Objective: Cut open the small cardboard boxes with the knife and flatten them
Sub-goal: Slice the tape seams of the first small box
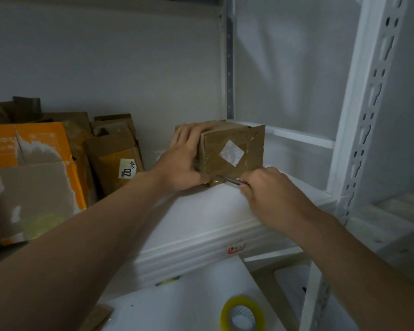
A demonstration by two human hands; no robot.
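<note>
Curled tight, right of centre, the fingers [245, 185] of the right hand [270, 197], pinching the handle of a thin dark knife [227, 180]; blade aimed left, tip against the taped lower front edge of the small cardboard box [234, 151]. Wrapped over that box's left side and top, the fingers [189, 130] of the left hand [184, 163], thumb pressed at the lower left corner, gripping it. Box upright at centre frame, glossy tape across its front, a white diamond-set sticker [231, 152] on the near face, standing on a white shelf [213, 211] close to the back wall. On the shelf's front lip, a small label [236, 248] with red marks. At left of frame, a torn orange carton [34, 163] and, just right of it, several brown cardboard boxes [115, 161], one with a white printed tag, all well apart from the gripped box. At right of frame, a white perforated rack upright [368, 115]. At the bottom edge, on a lower white surface, a blurred roll of yellowish tape [242, 314].
</note>
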